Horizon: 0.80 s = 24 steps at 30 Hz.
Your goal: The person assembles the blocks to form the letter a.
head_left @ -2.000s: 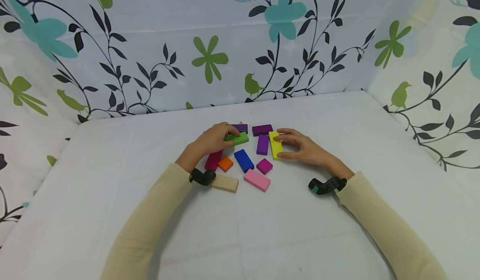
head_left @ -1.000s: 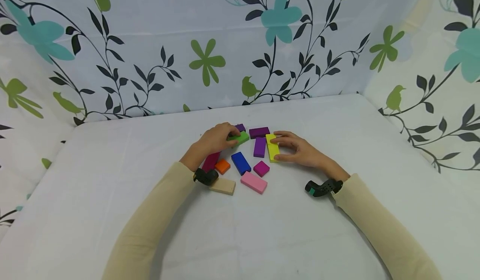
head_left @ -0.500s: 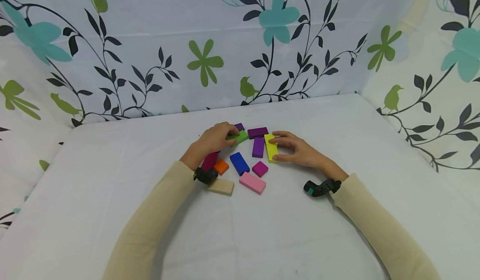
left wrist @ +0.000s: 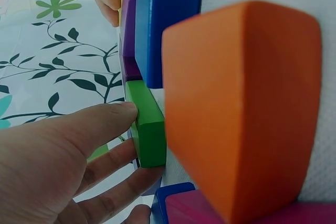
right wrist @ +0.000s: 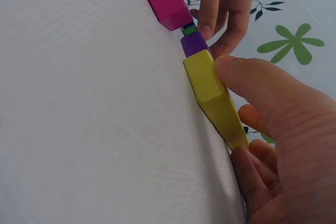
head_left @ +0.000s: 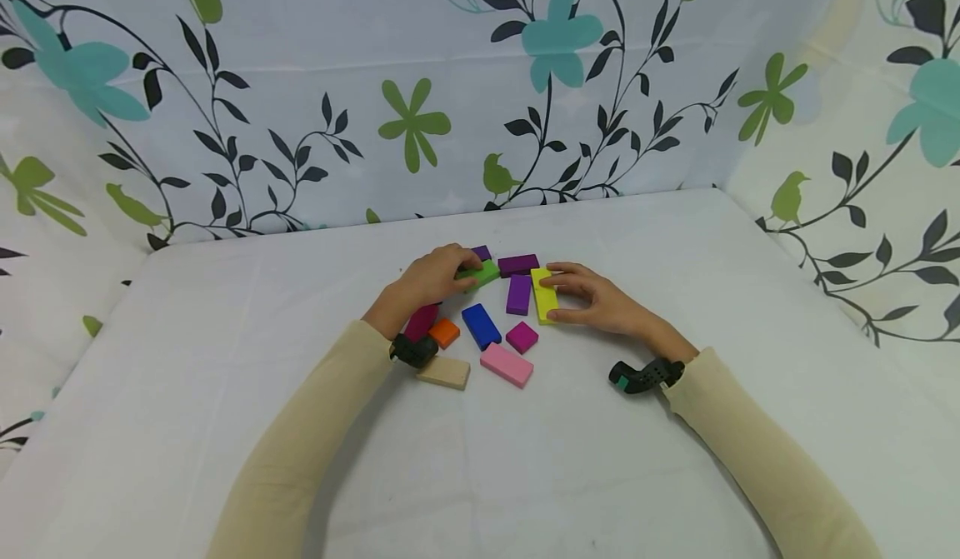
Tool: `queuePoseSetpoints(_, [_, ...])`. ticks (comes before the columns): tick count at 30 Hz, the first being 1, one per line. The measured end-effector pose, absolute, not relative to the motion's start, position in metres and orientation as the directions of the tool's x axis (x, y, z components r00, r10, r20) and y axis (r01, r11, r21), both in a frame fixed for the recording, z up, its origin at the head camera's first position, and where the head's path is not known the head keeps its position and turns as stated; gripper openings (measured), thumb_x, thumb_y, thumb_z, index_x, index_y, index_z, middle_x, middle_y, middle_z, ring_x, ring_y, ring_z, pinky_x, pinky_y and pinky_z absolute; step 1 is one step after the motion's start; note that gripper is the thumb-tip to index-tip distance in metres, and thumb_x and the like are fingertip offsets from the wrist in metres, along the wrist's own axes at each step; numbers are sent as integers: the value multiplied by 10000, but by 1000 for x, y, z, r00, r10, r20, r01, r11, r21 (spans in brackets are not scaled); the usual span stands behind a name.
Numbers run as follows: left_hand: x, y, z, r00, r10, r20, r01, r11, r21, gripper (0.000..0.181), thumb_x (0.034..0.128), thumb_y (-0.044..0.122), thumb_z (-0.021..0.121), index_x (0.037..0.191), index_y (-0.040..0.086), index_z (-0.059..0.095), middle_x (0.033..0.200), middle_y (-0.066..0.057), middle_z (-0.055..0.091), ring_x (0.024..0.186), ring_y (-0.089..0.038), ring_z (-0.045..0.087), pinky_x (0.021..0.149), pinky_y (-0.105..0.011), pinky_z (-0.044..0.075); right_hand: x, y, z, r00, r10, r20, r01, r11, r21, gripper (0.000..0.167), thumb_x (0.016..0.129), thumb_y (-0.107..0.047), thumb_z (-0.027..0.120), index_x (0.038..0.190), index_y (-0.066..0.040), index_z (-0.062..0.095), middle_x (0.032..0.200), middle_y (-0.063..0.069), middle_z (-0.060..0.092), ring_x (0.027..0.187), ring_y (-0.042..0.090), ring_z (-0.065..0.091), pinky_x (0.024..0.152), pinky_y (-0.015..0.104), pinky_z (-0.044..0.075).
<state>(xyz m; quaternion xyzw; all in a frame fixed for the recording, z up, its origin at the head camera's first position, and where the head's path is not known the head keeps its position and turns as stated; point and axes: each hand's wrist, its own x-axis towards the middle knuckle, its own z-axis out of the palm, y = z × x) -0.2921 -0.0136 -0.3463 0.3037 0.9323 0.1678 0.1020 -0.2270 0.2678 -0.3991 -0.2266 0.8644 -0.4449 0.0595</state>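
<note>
In the head view, my left hand (head_left: 431,277) pinches a green block (head_left: 486,272) between thumb and fingers; the left wrist view shows the thumb against one side of the green block (left wrist: 149,135). My right hand (head_left: 603,299) holds a yellow block (head_left: 543,299) by its two ends, with the thumb at the near end. Left of the yellow block lies a purple block (head_left: 518,295). A dark purple block (head_left: 518,265) lies behind that, and a violet block (head_left: 482,252) is partly hidden behind my left hand.
Nearer me on the white table (head_left: 540,476) lie blue (head_left: 481,326), orange (head_left: 445,333), magenta (head_left: 522,337), pink (head_left: 507,365) and beige (head_left: 445,372) blocks. A crimson block (head_left: 421,322) is partly under my left wrist. A patterned cloth (head_left: 300,42) hangs behind.
My left hand and the green block have shifted slightly right, covering more of the violet block. My right hand stays on the yellow block. The head view has shifted a little.
</note>
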Motion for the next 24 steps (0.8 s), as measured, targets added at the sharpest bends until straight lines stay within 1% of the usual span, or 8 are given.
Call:
queuePoseSetpoints(11, [-292,-13,-345,-800,594,-88,528,766,366,344,972,197,608,1284,53,603,1265,-134,584,1160,-267,544,1018,-428,445,-228,268,-399,-894,-438,92,-328,500,-801,516,886,-163,721,1354,-24,554,1553,120,299,1391,341,357,1124,498,311])
queuePoseSetpoints(13, [-292,-13,-345,-800,593,-91,527,768,365,346,972,197,608,1287,53,601,1269,-133,582,1160,-266,543,1020,-427,445,-228,269,-400,-894,-438,95,-332,502,-799,500,896,-158,708,1351,-20,554,1551,126,301,1394,343,350,1122,503,312])
queuePoseSetpoints(19, [-292,-14,-345,-805,583,-109,516,778,358,367,963,223,620,1294,64,599,1279,-135,569,1140,-266,538,1011,-418,454,-227,269,-400,-884,-451,120,-360,496,-790,434,938,-123,648,1341,8,553,1538,159,313,1339,386,432,1098,507,345])
queuePoseSetpoints(24, [-291,-15,-343,-800,591,-106,527,775,348,373,956,215,630,1296,66,600,1281,-139,564,1129,-270,538,1006,-410,459,-227,269,-400,-884,-450,124,-363,497,-788,429,935,-116,648,1336,9,558,1535,159,318,1336,385,435,1101,508,340])
